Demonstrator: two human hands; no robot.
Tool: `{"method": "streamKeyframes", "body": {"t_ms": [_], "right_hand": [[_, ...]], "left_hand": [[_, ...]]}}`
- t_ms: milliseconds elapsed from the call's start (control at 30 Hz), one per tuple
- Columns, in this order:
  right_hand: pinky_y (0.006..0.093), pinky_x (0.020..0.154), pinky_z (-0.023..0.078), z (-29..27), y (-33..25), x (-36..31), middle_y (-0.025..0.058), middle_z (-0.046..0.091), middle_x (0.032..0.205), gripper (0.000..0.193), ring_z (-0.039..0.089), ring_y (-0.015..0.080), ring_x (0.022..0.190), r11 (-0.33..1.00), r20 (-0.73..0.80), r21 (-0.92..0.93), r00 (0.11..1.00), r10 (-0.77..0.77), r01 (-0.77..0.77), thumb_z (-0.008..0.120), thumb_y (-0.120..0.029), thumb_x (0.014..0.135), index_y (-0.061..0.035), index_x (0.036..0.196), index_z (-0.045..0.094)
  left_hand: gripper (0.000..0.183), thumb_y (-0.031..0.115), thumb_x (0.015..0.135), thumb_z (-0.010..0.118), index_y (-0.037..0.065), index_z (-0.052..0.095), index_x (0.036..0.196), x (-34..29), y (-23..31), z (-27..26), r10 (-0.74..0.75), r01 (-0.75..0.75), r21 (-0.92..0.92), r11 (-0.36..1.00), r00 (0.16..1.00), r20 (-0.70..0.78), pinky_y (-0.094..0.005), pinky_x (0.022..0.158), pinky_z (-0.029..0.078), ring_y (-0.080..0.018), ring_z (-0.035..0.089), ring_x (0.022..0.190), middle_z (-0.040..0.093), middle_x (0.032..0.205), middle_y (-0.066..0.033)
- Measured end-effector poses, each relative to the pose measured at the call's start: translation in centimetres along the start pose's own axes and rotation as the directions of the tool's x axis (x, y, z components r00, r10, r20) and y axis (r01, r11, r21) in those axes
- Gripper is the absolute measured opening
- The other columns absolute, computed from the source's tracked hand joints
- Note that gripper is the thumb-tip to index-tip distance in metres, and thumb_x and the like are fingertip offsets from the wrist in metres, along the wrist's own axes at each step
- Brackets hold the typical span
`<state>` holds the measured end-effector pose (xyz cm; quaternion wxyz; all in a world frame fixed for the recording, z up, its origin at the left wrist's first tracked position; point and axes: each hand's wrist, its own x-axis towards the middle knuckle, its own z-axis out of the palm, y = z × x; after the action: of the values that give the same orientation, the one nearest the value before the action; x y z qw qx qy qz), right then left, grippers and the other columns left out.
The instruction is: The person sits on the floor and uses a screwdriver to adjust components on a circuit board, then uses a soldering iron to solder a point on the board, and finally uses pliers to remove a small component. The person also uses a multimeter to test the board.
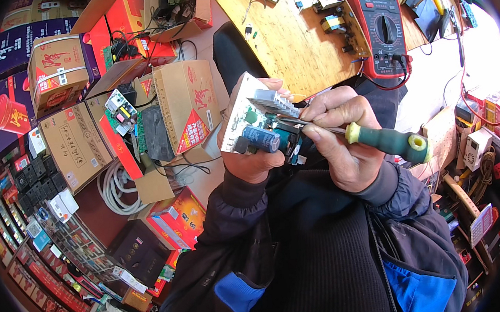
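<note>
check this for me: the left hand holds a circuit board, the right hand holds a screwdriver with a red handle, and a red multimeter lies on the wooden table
The handle is wrong: the head view shows the right hand holding a screwdriver with a green handle with pale yellow parts, not a red one. The rest stands.

Electronics workshop | wooden bench point(303, 53) | red multimeter point(382, 25) | handheld circuit board point(263, 121) | green-handled screwdriver point(387, 142)

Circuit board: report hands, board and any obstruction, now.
Left hand gripping circuit board, components showing. Right hand holding green-handled tool, shaft toward board; tip contact unclear. No obstruction visible.
</note>
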<state>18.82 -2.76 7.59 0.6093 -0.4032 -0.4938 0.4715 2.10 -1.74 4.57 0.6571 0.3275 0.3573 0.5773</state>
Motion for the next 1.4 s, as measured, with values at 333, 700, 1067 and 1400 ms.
{"method": "streamKeyframes", "body": {"t_ms": [333, 700, 1067, 1400], "right_hand": [[0.0305, 0.079, 0.056, 0.0, 0.1, 0.0, 0.017, 0.069, 0.105, 0.017, 0.069, 0.02, 0.09, 1.0, -0.004, 0.004, 1.0, -0.016, 0.016, 0.075, 0.012, 0.09, 0.0036, 0.102, 0.066], [0.0298, 0.076, 0.055, -0.2, 0.1, 0.0, 0.0166, 0.069, 0.105, 0.017, 0.068, 0.0182, 0.088, 1.0, 0.011, 0.0, 1.0, -0.008, 0.008, 0.075, 0.011, 0.091, 0.0035, 0.102, 0.065], [0.0302, 0.078, 0.056, -0.2, 0.0, -0.1, 0.017, 0.069, 0.106, 0.017, 0.069, 0.0185, 0.09, 1.0, 0.003, 0.026, 1.0, 0.006, -0.006, 0.075, 0.011, 0.091, 0.0034, 0.102, 0.065], [0.031, 0.079, 0.056, -0.2, 0.2, -0.1, 0.017, 0.069, 0.106, 0.017, 0.069, 0.0195, 0.091, 1.0, -0.001, 0.016, 1.0, 0.0, 0.0, 0.076, 0.011, 0.091, 0.0034, 0.102, 0.065]], "left_hand": [[0.123, 0.049, 0.066, 0.101, -0.011, 0.038, 0.154, 0.0, 0.0, 0.2, -0.039, 0.039, -0.004, 0.999, 0.999, -0.013, -0.0426, 0.105, 0.055, -0.0273, 0.061, 0.125, 0.057, 0.142, -0.0191], [0.121, 0.05, 0.065, 0.101, -0.01, 0.041, 0.152, 0.1, 0.1, 0.3, -0.051, 0.051, 0.007, 0.999, 0.999, -0.009, -0.0425, 0.105, 0.054, -0.0271, 0.061, 0.125, 0.057, 0.14, -0.0183], [0.12, 0.053, 0.066, 0.1, -0.011, 0.042, 0.149, 0.2, 0.5, 0.9, -0.052, 0.052, 0.008, 0.999, 0.999, -0.016, -0.0433, 0.104, 0.056, -0.0273, 0.063, 0.122, 0.058, 0.138, -0.0174], [0.12, 0.054, 0.066, 0.1, -0.01, 0.042, 0.15, 0.3, 0.3, 0.9, -0.043, 0.043, 0.003, 0.999, 0.999, -0.007, -0.0433, 0.104, 0.056, -0.0274, 0.063, 0.122, 0.058, 0.137, -0.0168]]}}
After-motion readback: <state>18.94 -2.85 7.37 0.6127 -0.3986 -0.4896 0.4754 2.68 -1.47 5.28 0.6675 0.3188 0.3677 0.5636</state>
